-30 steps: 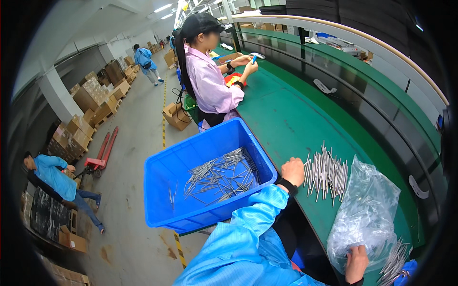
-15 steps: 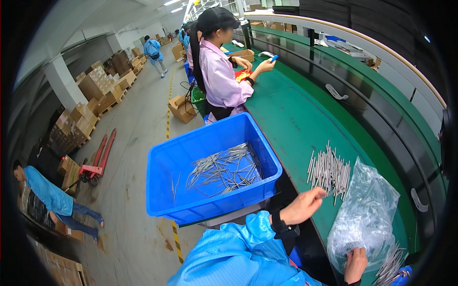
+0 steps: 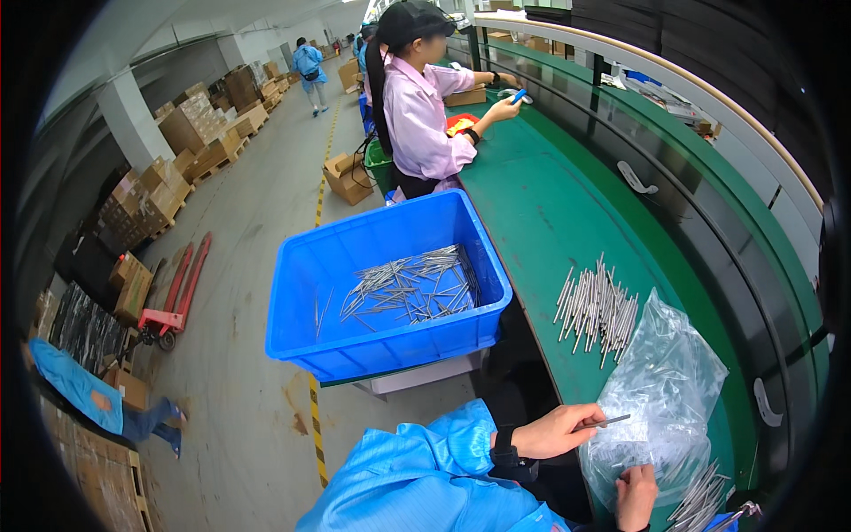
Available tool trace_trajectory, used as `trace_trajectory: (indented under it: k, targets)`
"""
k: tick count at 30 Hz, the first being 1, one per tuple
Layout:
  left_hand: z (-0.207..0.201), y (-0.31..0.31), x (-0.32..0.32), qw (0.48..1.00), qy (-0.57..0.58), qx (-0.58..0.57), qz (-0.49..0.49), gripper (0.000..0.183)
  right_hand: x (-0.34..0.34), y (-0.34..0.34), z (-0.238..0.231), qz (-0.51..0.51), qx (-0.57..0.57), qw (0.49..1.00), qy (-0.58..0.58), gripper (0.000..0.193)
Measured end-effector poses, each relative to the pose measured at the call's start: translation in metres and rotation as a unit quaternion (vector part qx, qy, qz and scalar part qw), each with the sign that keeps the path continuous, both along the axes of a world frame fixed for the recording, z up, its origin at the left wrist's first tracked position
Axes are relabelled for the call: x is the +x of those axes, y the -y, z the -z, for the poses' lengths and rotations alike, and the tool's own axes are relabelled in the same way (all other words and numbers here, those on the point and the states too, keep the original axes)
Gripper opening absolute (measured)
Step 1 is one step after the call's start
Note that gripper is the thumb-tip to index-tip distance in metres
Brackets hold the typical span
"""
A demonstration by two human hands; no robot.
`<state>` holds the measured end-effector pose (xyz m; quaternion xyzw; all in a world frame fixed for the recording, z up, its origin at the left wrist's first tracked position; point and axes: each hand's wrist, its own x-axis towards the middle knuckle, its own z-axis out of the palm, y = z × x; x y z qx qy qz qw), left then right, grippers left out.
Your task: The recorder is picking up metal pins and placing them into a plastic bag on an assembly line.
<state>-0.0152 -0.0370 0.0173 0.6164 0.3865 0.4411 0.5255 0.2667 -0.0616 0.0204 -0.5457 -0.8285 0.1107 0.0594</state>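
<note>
Work is centring on one grey rod (image 3: pixel 616 420), which we are pinching between the thumb and fingers of our left hand (image 3: pixel 557 432). Its free end is sticking out to the right of those fingertips, lying over a clear bag (image 3: pixel 669 355) in our view; whether it is touching the film, we cannot tell. Our right hand (image 3: pixel 636 498) is resting at the bag's near end, to the right of the left fingers and closer to us. Its fingers are curling down against the film, set close together, but we cannot tell whether they are pinching it.

Ahead of the left fingertips, a pile (image 3: pixel 596 310) of similar rods is lying on the green bench (image 3: pixel 532 204), just beside the bag, with neither hand touching it. Close by the right fingers, on their right, a second heap (image 3: pixel 700 504) is lying at the bag's near edge. Ahead and to the left of the left fingers, well apart from them, a blue bin (image 3: pixel 390 346) is holding more loose rods.

We are judging the step in hand to be the handling of a single rod at the bag, with the right hand minding the film. The next move is probably calling for a steady pinch on the rod, a clear line for its free end, and right fingers that are keeping slack plastic from catching on it.
</note>
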Motion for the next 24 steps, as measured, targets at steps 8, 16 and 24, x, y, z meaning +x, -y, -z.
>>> trace_trajectory:
  k: [8, 16, 24]
  targets:
    - [0.01, -0.001, 0.005, 1.0, 0.01, -0.012, 0.025, 0.021, -0.001, 0.004, 0.002, 0.03, 0.03, 0.999, -0.03, 0.016]
    - [0.01, -0.01, -0.009, 0.995, 0.007, 0.034, 0.091, 0.02, -0.028, -0.001, -0.012, 0.14, 0.078, 0.981, -0.11, 0.019]
    - [0.014, -0.008, -0.019, 0.99, -0.014, 0.035, 0.137, 0.02, -0.05, 0.006, -0.03, 0.17, 0.08, 0.947, -0.259, 0.016]
